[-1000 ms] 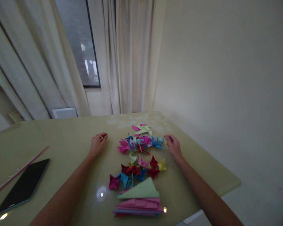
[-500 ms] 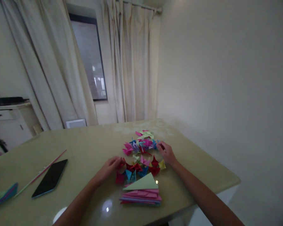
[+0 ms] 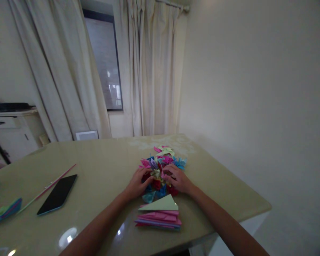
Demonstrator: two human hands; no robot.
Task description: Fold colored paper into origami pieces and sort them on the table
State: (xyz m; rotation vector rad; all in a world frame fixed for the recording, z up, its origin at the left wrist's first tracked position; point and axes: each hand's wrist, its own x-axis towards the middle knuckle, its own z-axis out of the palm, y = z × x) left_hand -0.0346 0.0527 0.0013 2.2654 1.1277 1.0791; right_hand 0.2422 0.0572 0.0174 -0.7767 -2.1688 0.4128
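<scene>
Head view: with left hand (image 3: 137, 184) and right hand (image 3: 179, 180) spread and curved at nine and three o'clock around origami pieces (image 3: 156, 184), press lightly, sparing folds.

Folded paper pieces (image 3: 156, 184) (red, blue, green), clustered

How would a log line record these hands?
left hand: cupped at left of folded pieces | right hand: cupped at their right | nearer viewer: paper stack | table left: dark flat device

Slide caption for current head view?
Both hands around colourful folded-paper pieces, a folded-paper stack nearer the camera.
</scene>
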